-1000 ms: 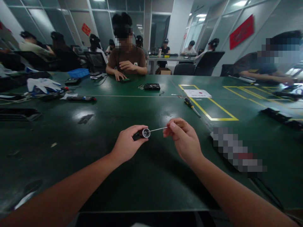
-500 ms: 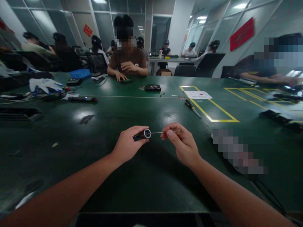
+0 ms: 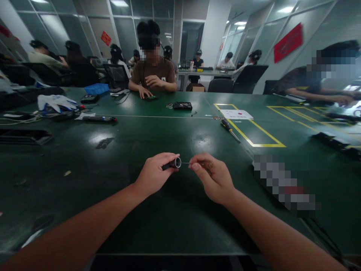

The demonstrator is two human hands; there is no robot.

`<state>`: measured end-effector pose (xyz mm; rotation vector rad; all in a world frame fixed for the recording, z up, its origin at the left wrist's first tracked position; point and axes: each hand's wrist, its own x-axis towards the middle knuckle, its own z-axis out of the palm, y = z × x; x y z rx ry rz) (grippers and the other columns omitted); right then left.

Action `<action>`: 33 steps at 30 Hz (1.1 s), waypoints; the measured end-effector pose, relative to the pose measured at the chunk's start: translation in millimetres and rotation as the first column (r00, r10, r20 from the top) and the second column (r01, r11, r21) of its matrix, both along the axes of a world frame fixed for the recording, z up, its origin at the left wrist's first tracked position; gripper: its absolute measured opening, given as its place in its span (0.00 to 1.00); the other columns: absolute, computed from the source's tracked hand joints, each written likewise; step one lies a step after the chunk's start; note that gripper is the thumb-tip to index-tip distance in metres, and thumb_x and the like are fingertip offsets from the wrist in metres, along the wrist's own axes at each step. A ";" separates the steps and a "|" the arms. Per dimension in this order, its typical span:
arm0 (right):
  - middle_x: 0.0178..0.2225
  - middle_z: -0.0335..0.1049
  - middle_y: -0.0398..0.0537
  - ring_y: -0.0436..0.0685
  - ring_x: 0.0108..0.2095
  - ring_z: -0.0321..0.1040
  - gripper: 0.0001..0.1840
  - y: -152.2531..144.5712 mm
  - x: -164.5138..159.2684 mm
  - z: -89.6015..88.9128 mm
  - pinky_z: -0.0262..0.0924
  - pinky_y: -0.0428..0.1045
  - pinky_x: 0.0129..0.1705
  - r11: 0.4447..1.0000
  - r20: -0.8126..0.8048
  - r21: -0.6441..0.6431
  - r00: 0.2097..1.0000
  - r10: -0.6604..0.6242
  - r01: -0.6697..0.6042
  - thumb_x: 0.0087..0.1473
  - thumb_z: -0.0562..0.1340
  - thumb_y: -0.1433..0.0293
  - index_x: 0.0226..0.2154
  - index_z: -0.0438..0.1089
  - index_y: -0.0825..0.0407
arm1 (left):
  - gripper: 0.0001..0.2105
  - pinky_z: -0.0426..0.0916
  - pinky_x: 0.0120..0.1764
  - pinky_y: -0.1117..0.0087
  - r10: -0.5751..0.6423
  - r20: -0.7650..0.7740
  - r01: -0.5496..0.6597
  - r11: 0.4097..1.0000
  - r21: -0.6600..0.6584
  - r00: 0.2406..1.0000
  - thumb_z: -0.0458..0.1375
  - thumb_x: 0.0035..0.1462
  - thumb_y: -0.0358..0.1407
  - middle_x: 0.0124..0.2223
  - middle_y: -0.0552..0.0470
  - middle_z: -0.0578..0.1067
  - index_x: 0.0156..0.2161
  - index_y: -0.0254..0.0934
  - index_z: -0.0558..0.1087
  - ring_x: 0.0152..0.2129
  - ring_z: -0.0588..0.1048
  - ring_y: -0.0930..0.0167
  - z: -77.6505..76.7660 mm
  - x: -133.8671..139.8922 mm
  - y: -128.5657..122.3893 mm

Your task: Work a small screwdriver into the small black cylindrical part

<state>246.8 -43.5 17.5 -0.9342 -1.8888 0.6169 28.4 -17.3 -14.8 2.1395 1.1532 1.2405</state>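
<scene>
My left hand (image 3: 153,175) is closed around a black tube (image 3: 169,165) that resembles a flashlight body. Its silver-rimmed round end faces right and toward me; the inside looks dark. Between the fingers of my right hand (image 3: 216,178) is a small screwdriver (image 3: 207,164) with a clear, amber-tinted handle. The thin metal shaft points left and meets the tube's rimmed opening; whether the tip touches anything inside is hidden. Both hands are held above the green table (image 3: 180,218).
Beyond my hands lies a black-and-yellow screwdriver (image 3: 230,130), beside yellow tape outlines and a paper sheet (image 3: 236,114). A blurred-out long object (image 3: 284,184) rests at right. White-blue gloves (image 3: 56,103) and a blue basket (image 3: 96,89) are at left. A co-worker (image 3: 152,73) sits opposite.
My right hand has moved a little left, closer to the tube, so less of the screwdriver shaft shows. The tube has turned slightly, showing more of its side.
</scene>
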 end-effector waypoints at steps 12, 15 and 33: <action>0.28 0.76 0.46 0.54 0.30 0.72 0.09 32.3 0.5 -4.1 0.69 0.51 0.39 0.700 -0.704 -0.603 0.668 -0.241 -0.383 0.54 0.68 0.63 0.34 0.74 0.52 | 0.20 0.73 0.56 0.58 0.043 -0.034 -0.042 0.998 0.040 0.998 0.68 0.53 0.25 0.52 0.48 0.81 0.51 0.39 0.79 0.48 0.79 0.65 6.3 -8.7 3.8; 0.26 0.76 0.46 0.53 0.28 0.72 0.07 35.0 5.0 0.2 0.68 0.49 0.36 0.715 -0.724 -0.591 0.636 -0.267 -0.373 0.52 0.69 0.66 0.32 0.74 0.52 | 0.19 0.72 0.57 0.57 0.071 -0.035 -0.069 0.997 0.044 0.997 0.67 0.53 0.26 0.52 0.48 0.81 0.51 0.39 0.79 0.49 0.79 0.64 7.4 -13.3 7.4; 0.34 0.80 0.47 0.55 0.36 0.77 0.13 21.3 -0.5 -10.4 0.70 0.54 0.44 0.900 -0.424 -0.406 0.905 -0.033 -0.157 0.58 0.68 0.60 0.41 0.77 0.50 | 0.23 0.71 0.58 0.55 0.050 -0.090 -0.056 0.996 -0.065 0.995 0.67 0.54 0.27 0.53 0.48 0.80 0.55 0.40 0.76 0.50 0.79 0.63 10.6 -15.0 9.3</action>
